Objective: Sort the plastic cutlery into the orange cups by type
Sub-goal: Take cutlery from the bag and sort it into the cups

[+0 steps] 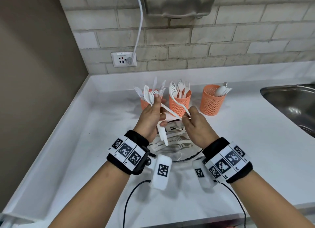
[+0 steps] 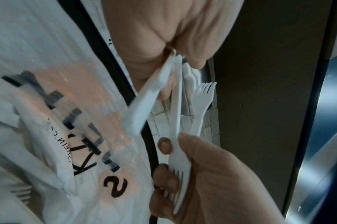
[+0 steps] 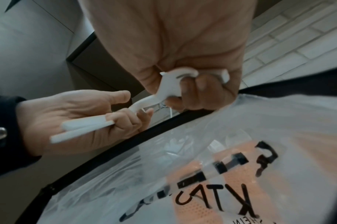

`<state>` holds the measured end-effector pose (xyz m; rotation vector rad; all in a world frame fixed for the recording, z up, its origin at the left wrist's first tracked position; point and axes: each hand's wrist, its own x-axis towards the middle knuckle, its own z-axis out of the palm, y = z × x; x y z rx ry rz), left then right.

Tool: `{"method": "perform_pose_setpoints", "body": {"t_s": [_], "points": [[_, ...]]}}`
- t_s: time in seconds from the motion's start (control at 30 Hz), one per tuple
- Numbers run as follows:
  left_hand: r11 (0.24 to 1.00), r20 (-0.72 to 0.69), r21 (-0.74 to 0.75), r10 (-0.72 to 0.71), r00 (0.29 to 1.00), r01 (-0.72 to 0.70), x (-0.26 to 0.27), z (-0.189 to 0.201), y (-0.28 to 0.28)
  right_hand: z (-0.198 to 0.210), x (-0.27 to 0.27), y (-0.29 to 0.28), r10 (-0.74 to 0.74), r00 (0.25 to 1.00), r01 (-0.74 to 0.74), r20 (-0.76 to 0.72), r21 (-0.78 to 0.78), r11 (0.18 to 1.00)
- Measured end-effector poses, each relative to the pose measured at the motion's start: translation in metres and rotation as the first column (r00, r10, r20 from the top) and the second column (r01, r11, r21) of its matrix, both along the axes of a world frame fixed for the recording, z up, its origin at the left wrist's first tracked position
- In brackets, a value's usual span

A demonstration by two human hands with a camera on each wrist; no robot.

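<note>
Three orange mesh cups stand at the back of the white counter. The left cup holds knives and is partly hidden by my left hand. Forks fill the middle cup, spoons the right cup. My left hand grips a bundle of white cutlery upright, handles below the palm. My right hand pinches a white fork that touches the bundle. Both hands hover above a clear printed bag of more cutlery.
A steel sink lies at the right. A wall outlet with a white cable sits behind the cups, under a steel dispenser. A brown wall closes the left side. Black wrist cables trail toward the counter's front edge.
</note>
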<state>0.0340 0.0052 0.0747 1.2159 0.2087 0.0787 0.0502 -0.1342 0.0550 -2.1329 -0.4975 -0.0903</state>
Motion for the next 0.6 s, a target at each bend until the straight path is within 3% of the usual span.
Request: {"method": "perform_pose_setpoints", "body": {"t_s": [0.13, 0.27, 0.33, 0.47, 0.6], "points": [[0.999, -0.035, 0.032, 0.033, 0.999, -0.032, 0.001, 0.002, 0.004, -0.002, 0.0, -0.004, -0.144, 0.989, 0.14, 0.019, 0.138, 0.981], [0.97, 0.015, -0.112, 0.218, 0.976, -0.215, 0.003, 0.004, 0.017, 0.002, 0.003, -0.01, -0.257, 0.966, 0.241, 0.032, 0.245, 0.939], [0.962, 0.035, -0.157, 0.231, 0.972, -0.223, 0.002, 0.003, 0.018, 0.002, 0.004, -0.01, -0.239, 0.971, 0.228, 0.024, 0.221, 0.948], [0.989, 0.046, -0.116, 0.098, 0.994, -0.092, -0.007, -0.002, 0.002, 0.001, 0.002, 0.0, -0.091, 0.995, 0.096, -0.031, 0.258, 0.961], [0.997, 0.034, 0.019, -0.069, 0.997, 0.069, -0.017, -0.016, -0.016, 0.0, -0.001, 0.009, -0.105, 0.994, 0.096, 0.01, 0.329, 0.939]]}}
